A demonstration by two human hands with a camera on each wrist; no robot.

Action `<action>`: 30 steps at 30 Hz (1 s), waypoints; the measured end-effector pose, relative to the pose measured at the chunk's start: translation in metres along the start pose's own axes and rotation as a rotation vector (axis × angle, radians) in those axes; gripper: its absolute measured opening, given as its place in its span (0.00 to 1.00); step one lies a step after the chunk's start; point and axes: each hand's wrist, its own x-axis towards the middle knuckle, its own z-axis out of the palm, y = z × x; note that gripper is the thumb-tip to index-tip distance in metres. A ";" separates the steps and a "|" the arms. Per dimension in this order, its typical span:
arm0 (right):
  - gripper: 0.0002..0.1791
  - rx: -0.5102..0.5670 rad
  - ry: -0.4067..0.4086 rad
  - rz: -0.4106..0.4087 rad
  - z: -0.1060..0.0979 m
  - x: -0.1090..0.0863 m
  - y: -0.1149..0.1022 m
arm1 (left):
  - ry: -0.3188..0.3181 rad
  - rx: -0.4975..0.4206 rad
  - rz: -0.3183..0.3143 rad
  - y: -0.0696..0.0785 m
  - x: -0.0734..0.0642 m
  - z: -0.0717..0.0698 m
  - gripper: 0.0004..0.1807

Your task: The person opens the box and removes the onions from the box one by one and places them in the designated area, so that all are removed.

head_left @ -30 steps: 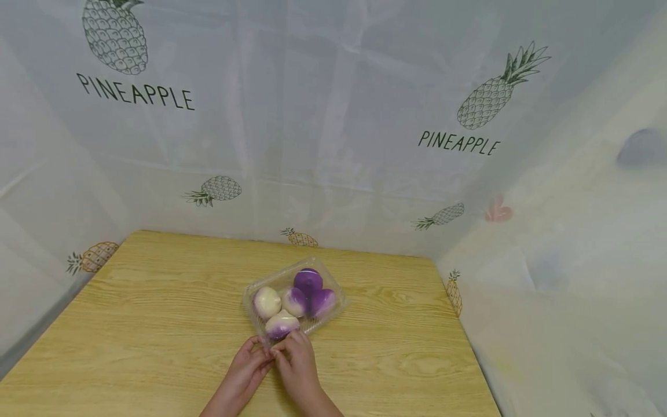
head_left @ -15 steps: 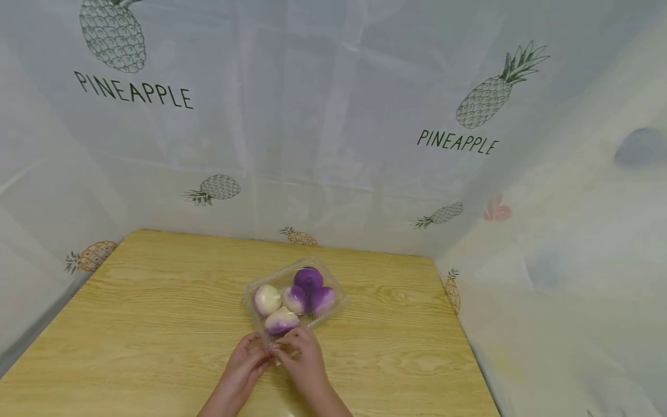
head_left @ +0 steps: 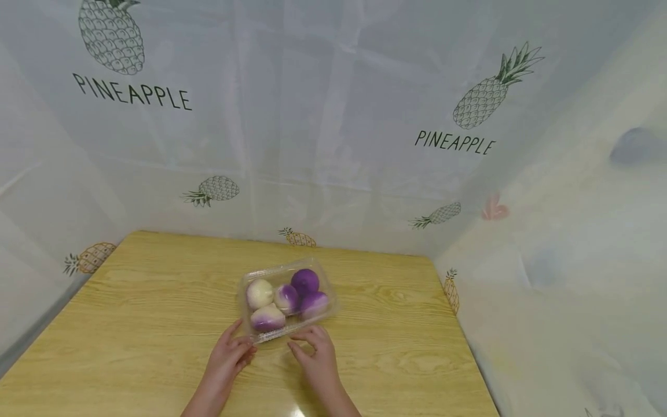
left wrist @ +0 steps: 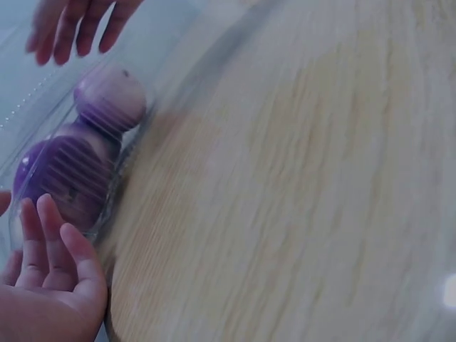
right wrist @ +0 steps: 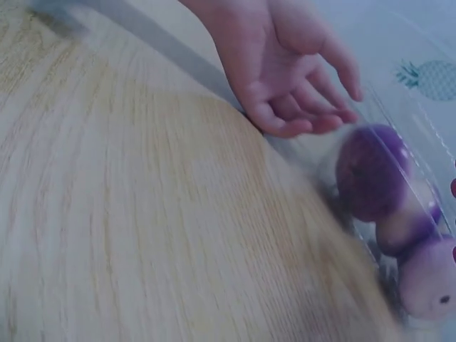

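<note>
On the table lies a clear plastic clamshell box (head_left: 304, 317) with several rounded purple-and-cream pieces (head_left: 305, 282) inside, smooth and glossy. My left hand (head_left: 225, 356) is at its front left corner, fingertips touching the edge. In the left wrist view, the left hand's fingers (left wrist: 77, 246) look loosely bent beside the box wall. My right hand (head_left: 319, 354) is by the front edge, thumb and forefinger apart with nothing between them. The left wrist view shows the right hand's fingers (left wrist: 84, 35) hanging nearly straight over the far end of the box.
The light wood-grain table (head_left: 156, 301) spreads around the box, its back edge against a hanging pale sheet (head_left: 312, 116) printed with pineapples. Another pale sheet (head_left: 578, 260) closes off the right side.
Both hands were together at the front corner of the box, pinching its edge. They have since moved apart, the right one to the right. The box has turned slightly and shifted left.
</note>
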 end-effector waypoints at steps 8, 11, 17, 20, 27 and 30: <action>0.06 0.040 0.016 0.099 -0.008 0.001 0.002 | 0.033 0.067 0.029 0.012 0.002 -0.018 0.39; 0.06 0.053 0.045 0.090 -0.011 0.001 0.003 | 0.043 0.088 0.020 0.016 0.004 -0.024 0.38; 0.07 0.037 0.113 0.074 -0.015 0.000 0.005 | 0.028 0.075 -0.018 0.024 0.011 -0.038 0.37; 0.07 0.031 0.122 0.089 -0.022 0.001 -0.004 | 0.020 0.057 -0.039 0.025 0.014 -0.044 0.36; 0.07 0.030 0.117 0.142 -0.026 -0.006 0.015 | -0.058 -0.025 -0.012 0.024 0.019 -0.060 0.29; 0.09 0.016 0.149 0.125 -0.026 -0.008 0.019 | -0.113 -0.031 -0.020 0.026 0.021 -0.066 0.28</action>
